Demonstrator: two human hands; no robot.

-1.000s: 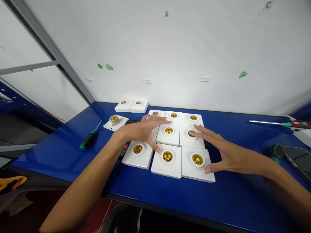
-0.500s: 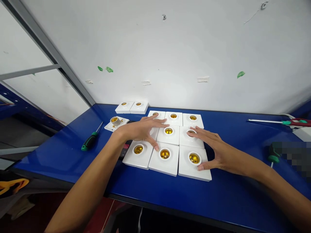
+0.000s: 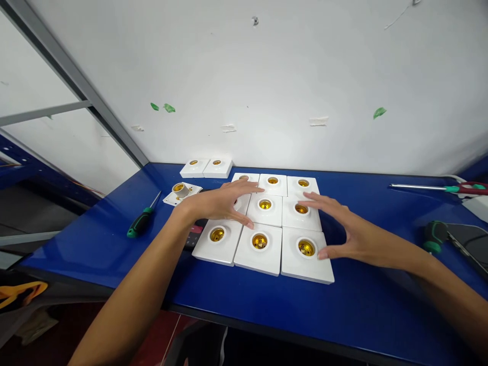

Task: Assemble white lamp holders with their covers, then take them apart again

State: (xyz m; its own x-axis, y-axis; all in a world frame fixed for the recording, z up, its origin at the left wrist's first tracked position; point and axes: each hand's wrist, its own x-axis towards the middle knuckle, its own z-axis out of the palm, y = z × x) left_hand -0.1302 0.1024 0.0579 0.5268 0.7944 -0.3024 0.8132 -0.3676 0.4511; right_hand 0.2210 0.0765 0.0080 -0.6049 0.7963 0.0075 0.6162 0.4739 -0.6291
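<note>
Several white square lamp holders [image 3: 259, 249] with brass-coloured screw sockets lie side by side in rows on the blue table [image 3: 244, 300]. My left hand [image 3: 231, 201] spreads over the left part of the rows, hiding some of a lamp holder in the middle row. Its fingers are apart and hold nothing. Over the right side, my right hand [image 3: 335, 226] is open, its thumb by the front right lamp holder [image 3: 305, 254] and its fingers by the lamp holder [image 3: 301, 216] behind that one. Whether the fingertips touch them I cannot tell.
Two more lamp holders [image 3: 217, 169] stand by the wall. An uncovered socket on a white base [image 3: 181, 192] lies at left, near a green-black screwdriver [image 3: 141, 222]. A dark device [image 3: 193, 236] is partly under the rows. Another screwdriver [image 3: 434, 235] and a long-shafted tool [image 3: 419, 187] lie at right.
My right hand has shifted slightly right and lifted off the right-hand lamp holders, uncovering more of a socket. My left thumb has moved slightly right and up. The lamp holders keep their arrangement.
</note>
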